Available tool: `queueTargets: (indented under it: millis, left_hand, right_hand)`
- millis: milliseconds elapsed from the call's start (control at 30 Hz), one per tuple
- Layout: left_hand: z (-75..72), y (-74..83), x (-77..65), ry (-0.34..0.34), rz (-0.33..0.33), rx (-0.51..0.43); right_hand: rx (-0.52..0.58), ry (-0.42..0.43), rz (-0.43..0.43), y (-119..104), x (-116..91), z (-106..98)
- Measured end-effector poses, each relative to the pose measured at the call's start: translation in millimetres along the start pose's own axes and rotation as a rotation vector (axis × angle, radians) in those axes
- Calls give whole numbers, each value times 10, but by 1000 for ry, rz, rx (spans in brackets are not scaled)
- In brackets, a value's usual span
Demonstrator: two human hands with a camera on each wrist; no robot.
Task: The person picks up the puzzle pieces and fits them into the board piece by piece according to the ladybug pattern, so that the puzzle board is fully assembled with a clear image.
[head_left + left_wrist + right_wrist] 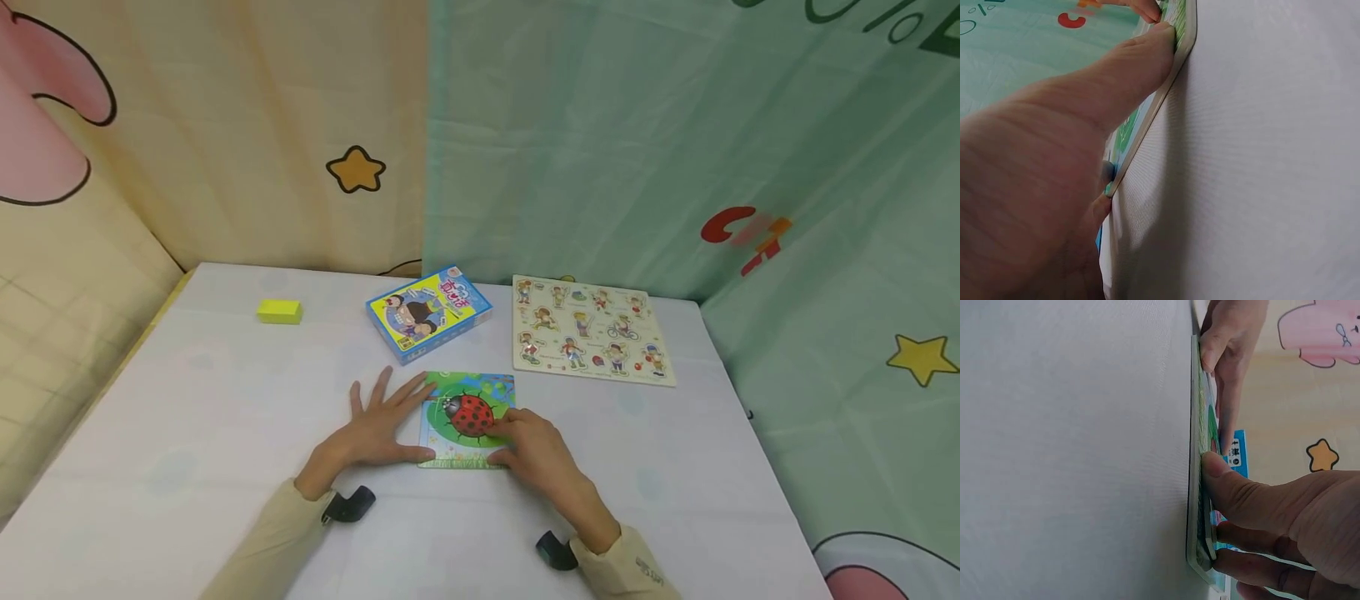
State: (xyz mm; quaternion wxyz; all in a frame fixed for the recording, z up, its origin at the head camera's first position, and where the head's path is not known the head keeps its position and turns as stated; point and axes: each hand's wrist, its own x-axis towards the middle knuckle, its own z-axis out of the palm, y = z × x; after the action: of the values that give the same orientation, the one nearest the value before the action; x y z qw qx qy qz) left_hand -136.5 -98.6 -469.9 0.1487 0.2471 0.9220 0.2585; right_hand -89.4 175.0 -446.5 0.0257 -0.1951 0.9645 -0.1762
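Observation:
A square ladybug puzzle lies on the white table, its board rim showing in the right wrist view. My left hand is spread along its left side, with the thumb on the lower left corner and straight fingertips touching the upper left edge. At the lower right, my right hand has its thumb and bent fingers on a puzzle piece. One edge of that piece stands slightly raised from the board in the right wrist view. The right hand covers part of the picture.
Behind the puzzle lies a blue and yellow box. A wooden peg board with figures of children lies at the back right, and a yellow block at the back left. Curtains hang behind the white table.

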Motion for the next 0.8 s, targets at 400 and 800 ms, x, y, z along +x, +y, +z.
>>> queueTargets:
  millis: [400, 800]
  left_hand:
    - [-12, 0, 4, 3, -1, 5]
    - [11, -16, 8, 5, -3, 9]
  right_hand:
    - [-31, 23, -16, -4, 11, 8]
    - [-23, 18, -59, 18, 2, -19]
